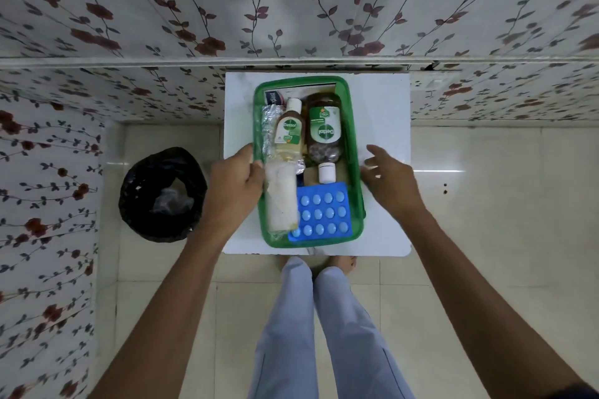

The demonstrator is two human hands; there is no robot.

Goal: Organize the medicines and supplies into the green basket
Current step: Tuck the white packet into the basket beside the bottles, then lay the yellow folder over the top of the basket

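Two Dettol bottles [311, 129] in green basket [355, 139]

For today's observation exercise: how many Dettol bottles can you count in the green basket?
2. The smaller Dettol bottle lies left of centre, white cap pointing to the far end. The larger Dettol bottle lies beside it on the right, cap towards the person. Others could be hidden underneath.

Both forearms run out of the bottom edge. The box [271, 97] at the basket's [354, 152] far end shows only the letters "plast"; the rest lies under the foil strip [268, 126] and small bottle [289, 129]. The left hand's [235, 185] fingers [256, 168] curl over the rim (tips hidden). The right hand [387, 180] is motion-blurred. Label small print is unreadable.
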